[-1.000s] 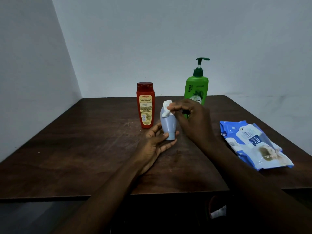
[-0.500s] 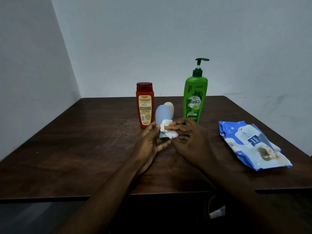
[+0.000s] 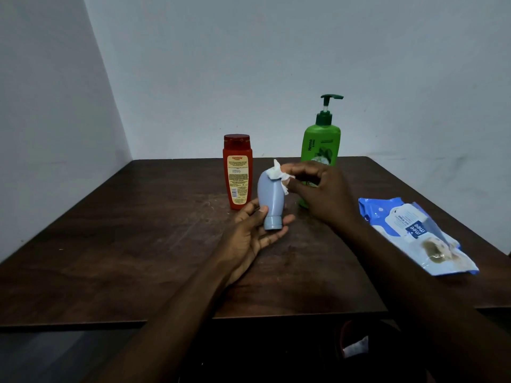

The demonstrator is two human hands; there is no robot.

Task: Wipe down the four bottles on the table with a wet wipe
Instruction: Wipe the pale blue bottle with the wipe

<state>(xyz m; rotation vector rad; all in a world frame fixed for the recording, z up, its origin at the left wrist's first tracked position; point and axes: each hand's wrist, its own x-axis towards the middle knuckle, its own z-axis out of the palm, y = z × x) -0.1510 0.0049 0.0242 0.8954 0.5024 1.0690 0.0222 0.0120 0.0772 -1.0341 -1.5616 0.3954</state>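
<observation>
- Carrying everything is the dark counter (image 3: 138, 244). The blue bottle (image 3: 269, 197) is held over its middle, and every place below is told from that bottle.
- Right of the blue bottle and well apart, the wipes pack (image 3: 414, 233) lies flat on the counter.
- Behind it to the right stands the green pump bottle (image 3: 322, 145), partly hidden by the right hand. Just behind it to the left stands the red bottle (image 3: 237, 172). A fourth bottle does not show.
- The left hand (image 3: 246, 241) comes at the blue bottle from below, thumb and fingers (image 3: 276, 234) curled round the cap end, cap pointing down.
- The right hand (image 3: 323, 197) comes from the right, its fingers (image 3: 301, 171) pinching the wet wipe (image 3: 278, 175) onto the rounded top.
- The bottle's long axis is near upright, top leaning a little left, so the wipe sits at the end farthest from the cap. The next stroke probably runs down that axis toward the left hand.
- Half a second ago the wipe was low, beside the cap. It is now at the top, where it also was a second ago.
</observation>
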